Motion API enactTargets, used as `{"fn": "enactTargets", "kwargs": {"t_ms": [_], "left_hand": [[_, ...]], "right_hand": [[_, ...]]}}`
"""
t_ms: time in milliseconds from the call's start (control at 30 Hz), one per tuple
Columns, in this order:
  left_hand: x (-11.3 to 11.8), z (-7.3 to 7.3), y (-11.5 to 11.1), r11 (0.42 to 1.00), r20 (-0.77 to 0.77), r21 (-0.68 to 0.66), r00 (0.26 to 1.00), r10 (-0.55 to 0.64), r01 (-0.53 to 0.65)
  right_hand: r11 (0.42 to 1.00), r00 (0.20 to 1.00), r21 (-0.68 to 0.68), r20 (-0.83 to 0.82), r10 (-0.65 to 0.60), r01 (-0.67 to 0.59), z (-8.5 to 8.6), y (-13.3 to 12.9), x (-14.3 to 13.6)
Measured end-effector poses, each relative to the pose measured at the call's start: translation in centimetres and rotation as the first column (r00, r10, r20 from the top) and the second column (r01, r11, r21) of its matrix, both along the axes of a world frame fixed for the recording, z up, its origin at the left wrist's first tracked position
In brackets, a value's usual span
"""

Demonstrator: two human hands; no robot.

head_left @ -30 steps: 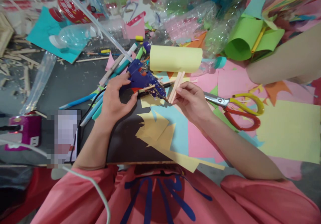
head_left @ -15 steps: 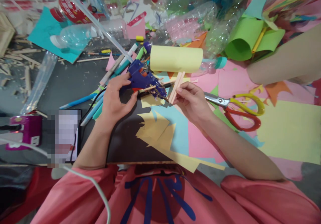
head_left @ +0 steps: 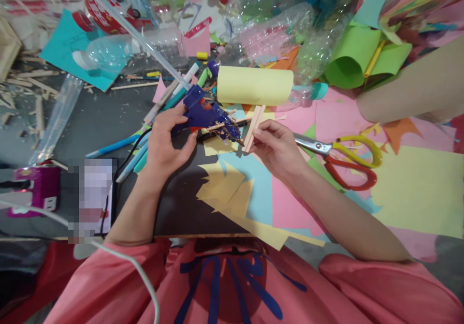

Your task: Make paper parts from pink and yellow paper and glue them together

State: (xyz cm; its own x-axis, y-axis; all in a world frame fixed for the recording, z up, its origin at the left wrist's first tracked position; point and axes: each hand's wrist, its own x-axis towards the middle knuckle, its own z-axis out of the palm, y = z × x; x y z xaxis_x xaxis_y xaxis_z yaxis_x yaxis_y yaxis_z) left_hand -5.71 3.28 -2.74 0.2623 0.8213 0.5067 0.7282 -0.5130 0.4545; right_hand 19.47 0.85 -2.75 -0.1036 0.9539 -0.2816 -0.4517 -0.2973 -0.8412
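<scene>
My left hand (head_left: 168,142) is wrapped round the handle of a blue glue gun (head_left: 206,113), whose nozzle end is coated with wood bits and points down to the right. A long clear glue stick (head_left: 145,43) sticks out of its back. Between the thumb and fingers of my right hand (head_left: 273,145) are thin wooden sticks (head_left: 253,128), lying side by side and tilted. The nozzle tip is close to their lower end; whether it touches them I cannot tell. A rolled yellow paper tube (head_left: 254,85) lies just beyond the sticks.
Scissors (head_left: 319,146) lie right of my right hand, on coloured paper. Another person's arm (head_left: 409,82) reaches in from the right. Plastic bottles (head_left: 105,51) lie at the back, markers (head_left: 116,145) at the left. A phone (head_left: 97,188) and a purple box (head_left: 38,188) sit front left.
The glue gun and my left hand have shifted very slightly left. The sticks in my right hand have moved slightly left and down.
</scene>
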Motion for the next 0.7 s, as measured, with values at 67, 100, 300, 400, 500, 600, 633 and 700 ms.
{"fn": "enactTargets", "kwargs": {"t_ms": [67, 100, 300, 400, 500, 600, 633, 700], "left_hand": [[0.03, 0.06, -0.03, 1.0, -0.011, 0.026, 1.0, -0.015, 0.015], [0.05, 0.08, -0.04, 0.999, -0.012, 0.039, 1.0, -0.022, 0.023], [0.18, 0.11, -0.09, 0.999, 0.03, -0.018, 0.999, 0.035, -0.035], [0.19, 0.01, -0.04, 0.999, 0.051, -0.027, 0.998, 0.039, -0.038], [0.22, -0.12, 0.06, 0.999, 0.104, -0.024, 0.994, 0.037, -0.035], [0.31, -0.1, 0.06, 0.998, 0.174, -0.045, 0.984, 0.042, -0.035], [0.34, -0.05, 0.03, 0.997, 0.184, -0.06, 0.981, 0.056, -0.046], [0.37, 0.03, -0.03, 0.993, 0.176, -0.084, 0.98, 0.097, -0.083]], "right_hand": [[1.0, 1.0, 0.006, -0.012, 0.002, -0.002, -0.01, -0.06, -0.12], [1.0, 1.0, 0.013, -0.022, 0.006, -0.006, -0.01, -0.08, -0.2], [0.997, 0.999, 0.055, -0.017, 0.046, -0.045, -0.07, -0.23, -0.53], [0.996, 0.997, 0.052, 0.023, 0.074, -0.075, -0.07, -0.33, -0.43], [0.994, 0.994, 0.046, 0.058, 0.096, -0.099, 0.02, -0.42, -0.3], [0.991, 0.989, 0.049, 0.093, 0.116, -0.121, 0.21, -0.52, -0.23], [0.99, 0.987, 0.048, 0.105, 0.124, -0.129, 0.28, -0.54, -0.22], [0.989, 0.982, 0.04, 0.127, 0.138, -0.144, 0.39, -0.59, -0.21]]}}
